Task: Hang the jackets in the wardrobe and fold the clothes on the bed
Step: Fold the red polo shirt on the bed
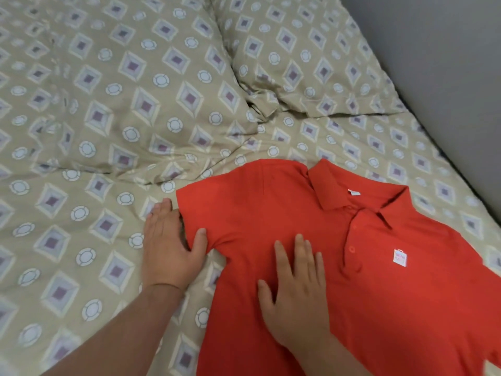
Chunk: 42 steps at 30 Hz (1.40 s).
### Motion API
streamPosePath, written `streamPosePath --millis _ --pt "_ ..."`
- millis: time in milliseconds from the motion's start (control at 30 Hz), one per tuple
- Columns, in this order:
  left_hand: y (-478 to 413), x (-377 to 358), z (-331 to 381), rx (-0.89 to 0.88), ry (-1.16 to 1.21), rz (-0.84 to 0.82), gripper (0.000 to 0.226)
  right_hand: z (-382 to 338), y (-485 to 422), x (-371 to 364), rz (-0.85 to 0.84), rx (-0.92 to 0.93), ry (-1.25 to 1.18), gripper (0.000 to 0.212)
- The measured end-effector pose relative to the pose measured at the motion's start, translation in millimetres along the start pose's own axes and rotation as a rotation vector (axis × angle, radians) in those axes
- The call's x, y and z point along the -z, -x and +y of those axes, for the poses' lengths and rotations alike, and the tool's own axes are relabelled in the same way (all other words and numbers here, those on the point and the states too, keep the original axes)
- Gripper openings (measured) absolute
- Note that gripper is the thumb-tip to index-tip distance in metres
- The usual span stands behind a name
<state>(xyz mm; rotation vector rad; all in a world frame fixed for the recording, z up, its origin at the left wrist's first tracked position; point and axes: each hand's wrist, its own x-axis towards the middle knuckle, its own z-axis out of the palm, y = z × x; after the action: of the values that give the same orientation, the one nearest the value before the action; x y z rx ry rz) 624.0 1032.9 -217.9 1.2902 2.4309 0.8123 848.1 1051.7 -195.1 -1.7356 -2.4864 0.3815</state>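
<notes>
Right hand [295, 289] flat on red polo [379, 308], left hand [168, 248] pinching sleeve [217, 207]

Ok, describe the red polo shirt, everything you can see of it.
The red polo shirt lies front up, flat on the patterned bed sheet, collar toward the pillows. Knit-looking fabric, folded collar, two placket buttons, small white chest logo, white neck label. The left hand pinches its short sleeve; the right hand presses flat on its chest.
</notes>
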Motion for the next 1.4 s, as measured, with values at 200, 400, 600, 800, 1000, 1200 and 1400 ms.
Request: streamPosePath --millis 200,400,600,800,1000,1200,1400 --pt "2 5 -1 -0.036 0.048 0.011 0.052 -53 28 -8 0.08 0.04 -0.171 0.074" --pt "0 13 -1 0.011 0.181 -0.043 0.039 -54 55 -31 0.134 0.11 -0.138 0.033" --pt "-21 41 -5 0.235 0.245 0.041 0.03 -59 66 -35 0.227 0.211 -0.19 0.021" --pt "-37 47 0 0.44 0.281 -0.239 0.028 -26 42 -9 0.139 0.342 -0.233 0.039" --pt "-57 45 20 0.575 0.698 -0.323 0.049 1 4 -7 -0.02 0.034 0.016 0.071" --pt "-62 37 38 0.608 0.802 -0.429 0.017 1 1 -10 -0.031 0.014 0.037 0.07" --pt "-69 26 76 0.388 0.5 -0.108 0.044 1 2 -10 -0.024 0.023 0.052 0.07"
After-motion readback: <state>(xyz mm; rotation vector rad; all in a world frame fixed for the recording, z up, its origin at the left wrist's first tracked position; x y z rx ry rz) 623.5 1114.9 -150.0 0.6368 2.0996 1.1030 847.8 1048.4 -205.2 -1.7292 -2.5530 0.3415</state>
